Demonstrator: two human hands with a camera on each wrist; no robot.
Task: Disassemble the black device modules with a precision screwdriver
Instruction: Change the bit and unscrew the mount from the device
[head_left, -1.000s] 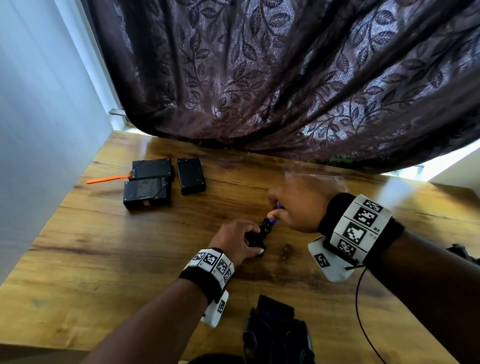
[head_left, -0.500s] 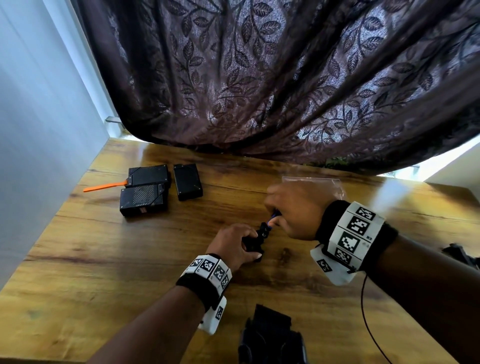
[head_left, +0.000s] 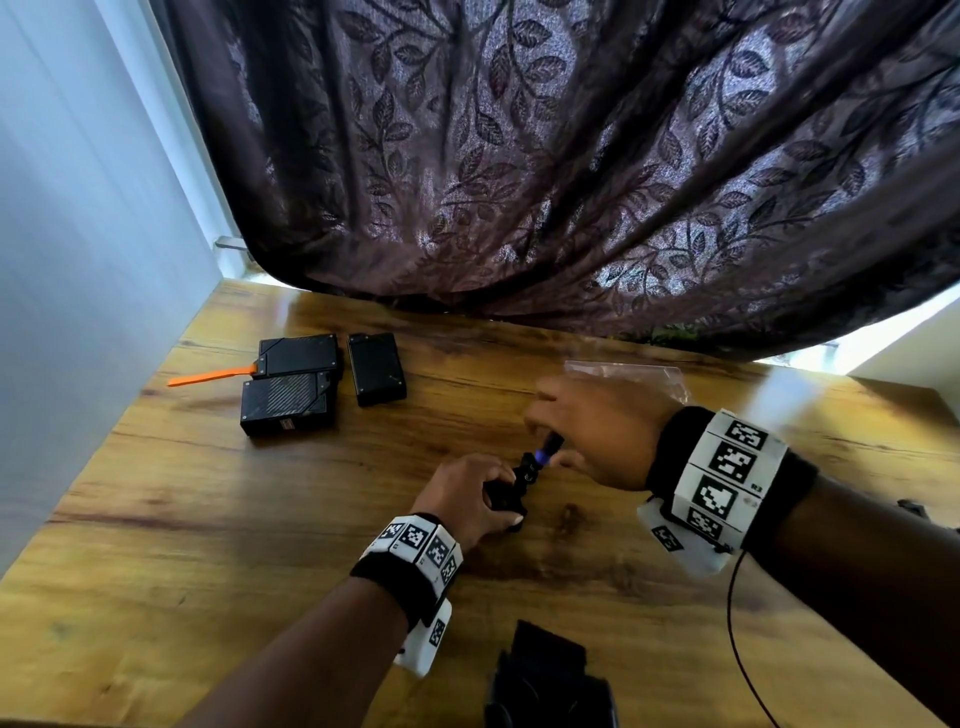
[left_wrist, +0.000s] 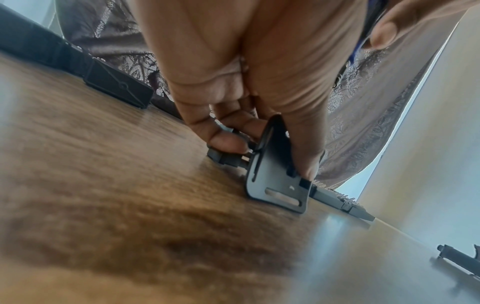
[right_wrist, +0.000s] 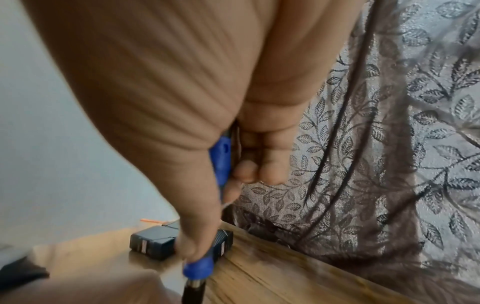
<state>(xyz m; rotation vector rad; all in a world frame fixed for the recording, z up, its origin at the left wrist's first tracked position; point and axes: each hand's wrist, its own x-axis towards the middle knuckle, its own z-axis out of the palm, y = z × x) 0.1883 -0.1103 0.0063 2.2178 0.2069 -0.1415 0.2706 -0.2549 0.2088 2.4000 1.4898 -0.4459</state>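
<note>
A person's left hand (head_left: 467, 499) pins a small black device part (left_wrist: 278, 179), a flat slotted plastic plate with a stubby body behind it, on edge against the glossy wooden table (head_left: 208, 545), thumb and fingers (left_wrist: 226, 142) curled round it. The right hand (head_left: 597, 431) grips a blue-and-black precision screwdriver (right_wrist: 198, 265), fingers wrapped about the handle and the shaft angled down toward the held part; the tip itself is hidden between the hands. Three more flat black rectangular modules (head_left: 291, 400) lie together at the table's far left, near a thin orange plastic pry tool (head_left: 208, 375), well apart from the work. A clear plastic bag (head_left: 623, 374) lies just behind the right hand, beneath a dark leaf-patterned curtain (head_left: 519, 156). The part looks light and stiff, with smooth faces likely to slip or tip under the driver's push, so a hold low across its edges, pressing it to the table, seems soundest. Any small screws would probably be easy to lose on the shiny surface.
</note>
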